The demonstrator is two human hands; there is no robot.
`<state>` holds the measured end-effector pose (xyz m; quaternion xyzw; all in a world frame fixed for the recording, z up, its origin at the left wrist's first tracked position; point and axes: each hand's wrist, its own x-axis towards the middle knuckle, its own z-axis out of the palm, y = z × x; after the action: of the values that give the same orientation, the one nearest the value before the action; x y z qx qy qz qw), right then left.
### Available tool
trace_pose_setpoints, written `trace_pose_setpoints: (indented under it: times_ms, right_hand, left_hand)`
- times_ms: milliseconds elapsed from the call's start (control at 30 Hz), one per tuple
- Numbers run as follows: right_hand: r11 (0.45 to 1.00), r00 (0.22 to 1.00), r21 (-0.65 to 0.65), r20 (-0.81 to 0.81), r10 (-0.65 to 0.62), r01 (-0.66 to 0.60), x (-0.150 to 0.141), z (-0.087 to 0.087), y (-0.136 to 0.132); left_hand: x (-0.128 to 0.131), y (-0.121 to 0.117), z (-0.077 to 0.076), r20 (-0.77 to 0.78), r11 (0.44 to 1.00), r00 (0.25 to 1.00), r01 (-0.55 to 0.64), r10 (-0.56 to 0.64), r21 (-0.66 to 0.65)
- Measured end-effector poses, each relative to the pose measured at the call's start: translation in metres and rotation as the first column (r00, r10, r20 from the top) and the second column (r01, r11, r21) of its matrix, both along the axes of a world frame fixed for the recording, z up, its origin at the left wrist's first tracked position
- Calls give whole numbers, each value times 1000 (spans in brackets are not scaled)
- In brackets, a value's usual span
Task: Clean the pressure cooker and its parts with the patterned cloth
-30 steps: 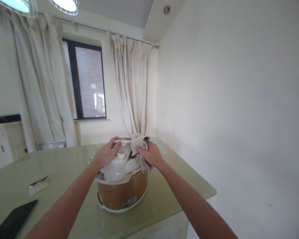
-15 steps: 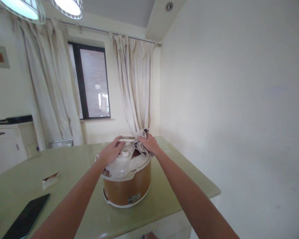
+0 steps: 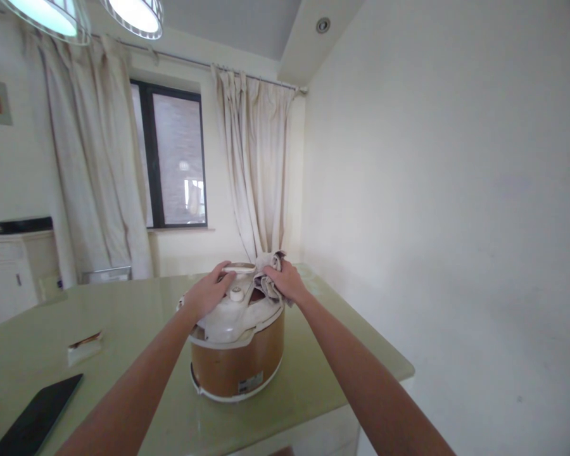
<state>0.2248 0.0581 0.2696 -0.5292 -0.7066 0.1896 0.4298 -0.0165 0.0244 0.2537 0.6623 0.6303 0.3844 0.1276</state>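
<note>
An electric cooker point(image 3: 237, 367) with a brown body and a white lid point(image 3: 223, 323) stands on the green table. My left hand point(image 3: 209, 292) lies over the left of the lid, its fingers and thumb closed around the left end of the lid's handle point(image 3: 240, 268). Bunched in my right hand point(image 3: 287, 282) is a greyish cloth point(image 3: 269, 275), pressed against the right side of the lid beside the handle. A small white knob point(image 3: 236, 294) shows on the lid between the hands. The fingertips of my right hand are partly hidden in the cloth.
On the table point(image 3: 137, 316) to the left lie a dark tablet-like slab point(image 3: 38, 411) and a small white and brown item point(image 3: 84, 345). A wall point(image 3: 432, 221) runs along the right. Curtains point(image 3: 256, 164) and a window hang behind; a white cabinet point(image 3: 9, 278) stands far left.
The view has shifted slightly, so the cooker and table items appear a little further left. My right hand and the cloth have moved slightly on the lid; my left hand keeps its place.
</note>
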Motion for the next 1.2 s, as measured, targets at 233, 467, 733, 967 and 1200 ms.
trace_pose_setpoints:
  times_ms: [233,467,733,967,1200]
  right_hand:
    - [1000,999,-11,34,1,-1,0,1,1]
    - [1000,1000,-25,-1,9,-9,2,-2,3]
    - [999,996,-19,-87,31,-33,3,-5,3]
    - [1000,995,-10,-100,25,-27,3,-8,5]
    - [999,998,8,-53,33,-33,2,-6,7]
  left_hand:
    - [-1,2,-2,16,1000,1000,3,-3,-8]
    - [-2,4,-5,93,1000,995,19,-18,-10]
    - [-1,3,-3,128,1000,991,24,-23,-3]
    - [-1,-14,0,212,949,975,-126,65,290]
    - [-32,-22,-24,141,921,931,-357,336,159]
